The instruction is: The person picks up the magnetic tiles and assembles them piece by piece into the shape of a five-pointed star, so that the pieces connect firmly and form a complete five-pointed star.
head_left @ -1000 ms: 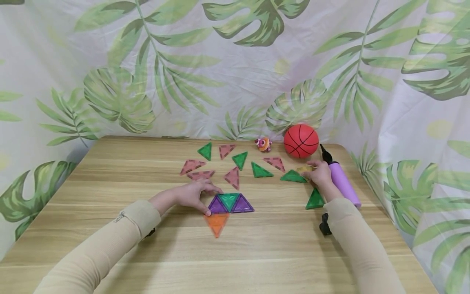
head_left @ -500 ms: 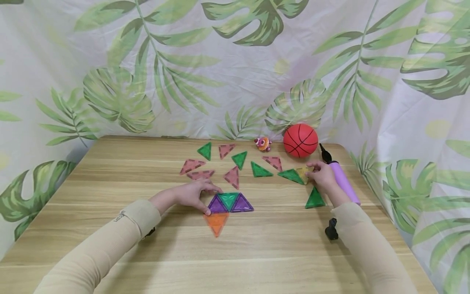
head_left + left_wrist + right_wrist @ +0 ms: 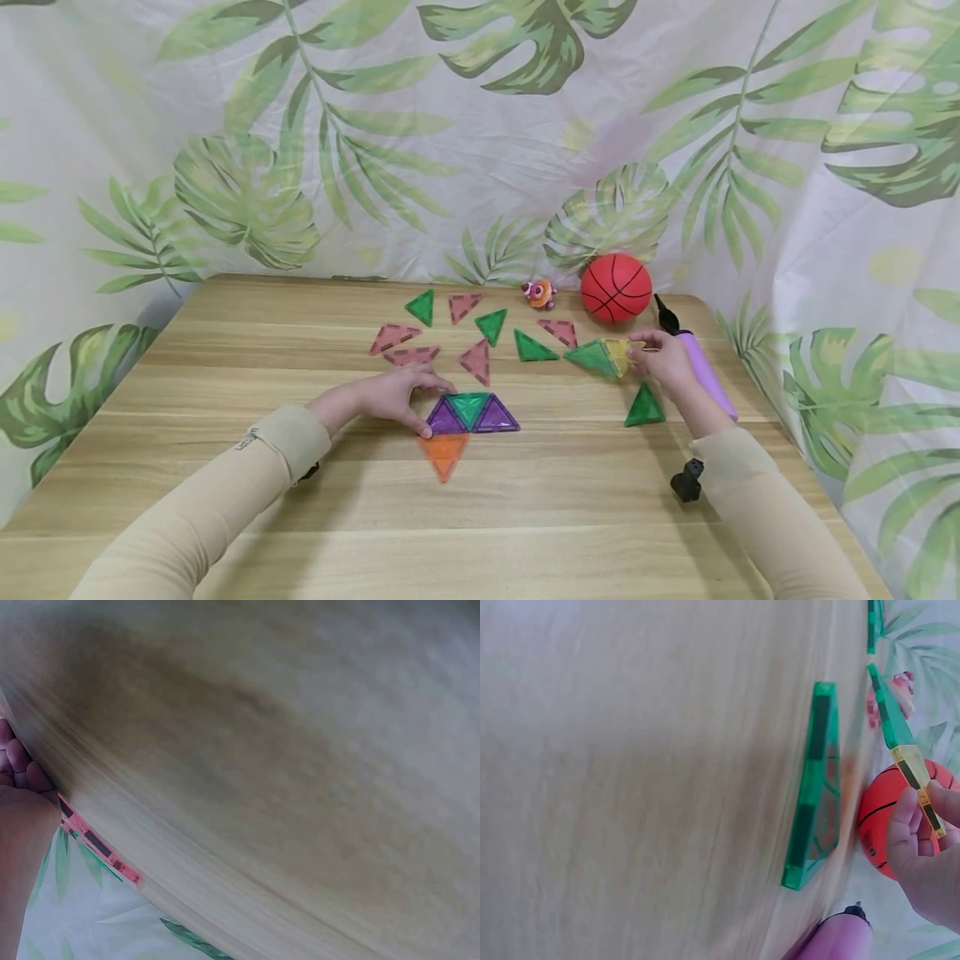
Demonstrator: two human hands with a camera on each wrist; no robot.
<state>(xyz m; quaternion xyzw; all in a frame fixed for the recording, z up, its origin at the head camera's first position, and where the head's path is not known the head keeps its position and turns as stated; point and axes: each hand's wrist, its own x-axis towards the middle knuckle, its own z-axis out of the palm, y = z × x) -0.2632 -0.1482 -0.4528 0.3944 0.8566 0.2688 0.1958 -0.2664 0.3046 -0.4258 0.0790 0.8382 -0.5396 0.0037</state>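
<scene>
In the head view my right hand [image 3: 663, 362] pinches a yellow triangular magnetic tile [image 3: 617, 354] between thumb and fingers. A green triangular tile [image 3: 893, 714] is joined to its edge, and the pair looks lifted off the table in the right wrist view. My left hand [image 3: 390, 397] rests at the left of a joined row of tiles, thumb and forefinger spread about the left purple tile [image 3: 444, 417]. That row also has a teal tile [image 3: 468, 407] and a second purple tile [image 3: 495, 416]. An orange tile [image 3: 445, 454] sits point-down under the left purple one.
Several loose green and pink triangular tiles, such as this pink one [image 3: 476, 362], lie behind the row. A green tile [image 3: 645, 407] is near my right wrist. At the back right are a red ball [image 3: 617, 288], a small figurine [image 3: 538, 293] and a purple pump [image 3: 705, 373].
My right hand has raised the yellow tile and drawn it slightly right, its wrist turning outward. The green tile beside it has swung and come up with it. My left hand has stayed put.
</scene>
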